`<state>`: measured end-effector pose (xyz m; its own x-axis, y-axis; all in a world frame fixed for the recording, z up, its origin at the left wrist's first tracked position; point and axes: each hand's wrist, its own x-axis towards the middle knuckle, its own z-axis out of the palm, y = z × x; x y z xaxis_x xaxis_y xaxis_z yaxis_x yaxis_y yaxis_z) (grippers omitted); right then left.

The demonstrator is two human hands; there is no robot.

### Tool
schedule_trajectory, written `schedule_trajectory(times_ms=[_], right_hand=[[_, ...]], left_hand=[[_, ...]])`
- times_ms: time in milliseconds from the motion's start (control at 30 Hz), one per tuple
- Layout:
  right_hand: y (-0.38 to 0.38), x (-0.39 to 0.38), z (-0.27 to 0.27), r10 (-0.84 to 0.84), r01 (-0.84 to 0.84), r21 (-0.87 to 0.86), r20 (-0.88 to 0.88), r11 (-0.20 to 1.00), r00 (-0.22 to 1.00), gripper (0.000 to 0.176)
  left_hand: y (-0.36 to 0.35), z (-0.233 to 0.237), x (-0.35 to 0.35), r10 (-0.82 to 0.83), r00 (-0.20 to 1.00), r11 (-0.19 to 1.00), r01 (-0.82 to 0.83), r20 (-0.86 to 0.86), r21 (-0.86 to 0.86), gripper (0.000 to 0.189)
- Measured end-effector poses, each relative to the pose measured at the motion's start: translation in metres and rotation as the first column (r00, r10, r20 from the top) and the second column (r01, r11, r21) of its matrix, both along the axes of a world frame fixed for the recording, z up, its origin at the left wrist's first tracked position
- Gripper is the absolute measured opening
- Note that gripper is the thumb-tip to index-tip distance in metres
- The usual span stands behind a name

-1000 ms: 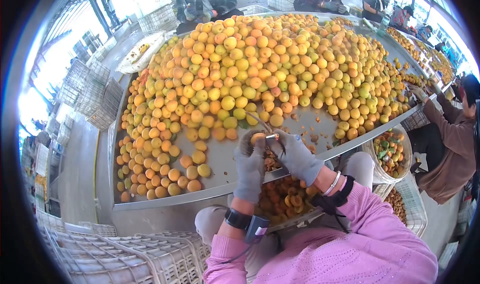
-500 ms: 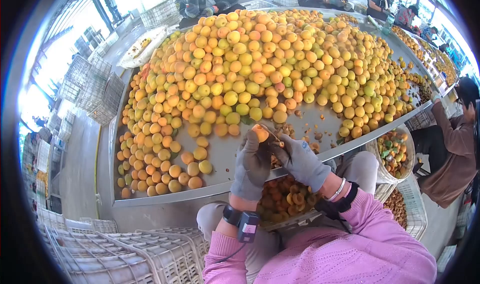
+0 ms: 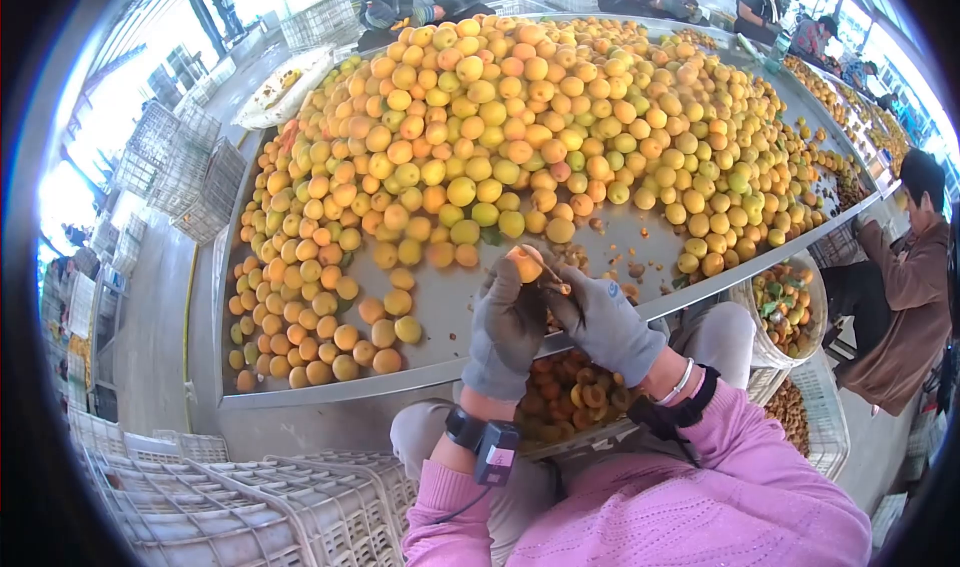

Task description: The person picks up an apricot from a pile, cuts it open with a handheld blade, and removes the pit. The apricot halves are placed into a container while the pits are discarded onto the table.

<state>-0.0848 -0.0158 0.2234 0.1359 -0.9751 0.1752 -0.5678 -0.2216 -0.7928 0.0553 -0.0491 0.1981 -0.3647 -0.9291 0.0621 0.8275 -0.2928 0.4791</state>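
Observation:
Just above the table's near edge, my left hand (image 3: 502, 329), in a grey glove, is closed around an apricot (image 3: 526, 263), which shows orange above the fingers. My right hand (image 3: 612, 329), gloved too, meets it from the right, fingers pinched on a thin, small tool (image 3: 556, 283) whose kind I cannot make out. The tool's tip is against or close beside the apricot. Below my hands, a container of split apricots (image 3: 570, 395) sits between my knees. A large heap of whole apricots (image 3: 480, 117) covers much of the metal table (image 3: 440, 312).
Pits and scraps (image 3: 635, 267) lie on the table beyond my right hand. A basket of apricots and leaves (image 3: 785, 302) and a crate of brown pits (image 3: 795, 417) stand at right, near a seated person (image 3: 900, 297). White crates (image 3: 230, 512) stand at lower left.
Both hands stay nearly in place over the edge, the apricot turned or shifted slightly. The person on the right has raised their head a little, and the view has shifted slightly.

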Motion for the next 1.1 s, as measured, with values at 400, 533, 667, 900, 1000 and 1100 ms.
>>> schedule_trajectory(times_ms=[400, 533, 667, 900, 1000, 1100], right_hand=[[0.009, -0.02, 0.005, 0.112, -0.12, 0.189, 0.05, 0.975, 0.992, 0.029], [0.017, -0.024, -0.013, 0.156, -0.165, 0.157, 0.066, 0.974, 0.985, 0.033], [0.023, -0.018, -0.011, 0.083, -0.107, 0.086, 0.24, 0.991, 0.967, 0.029], [0.021, -0.022, 0.007, 0.144, -0.17, 0.197, 0.142, 0.965, 0.979, 0.033], [0.02, -0.021, 0.007, 0.198, -0.222, 0.223, 0.122, 0.949, 0.972, 0.032], [0.022, -0.019, 0.001, 0.179, -0.23, 0.274, 0.199, 0.934, 0.964, 0.032]], left_hand=[[-0.014, 0.025, 0.037, 0.126, 0.893, 0.965, -0.009, 0.432, -0.264, 0.042], [-0.015, 0.034, 0.043, 0.256, 0.605, 0.865, 0.204, 0.754, -0.458, 0.045], [0.008, 0.022, 0.009, 0.013, 0.986, 0.997, -0.001, 0.164, -0.075, 0.047], [-0.002, 0.041, 0.037, -0.019, 0.943, 0.988, 0.07, 0.332, -0.14, 0.048], [-0.018, 0.044, 0.056, 0.088, 0.675, 0.876, 0.298, 0.733, -0.379, 0.049], [-0.016, 0.04, 0.053, 0.069, 0.537, 0.864, 0.389, 0.841, -0.319, 0.047]])
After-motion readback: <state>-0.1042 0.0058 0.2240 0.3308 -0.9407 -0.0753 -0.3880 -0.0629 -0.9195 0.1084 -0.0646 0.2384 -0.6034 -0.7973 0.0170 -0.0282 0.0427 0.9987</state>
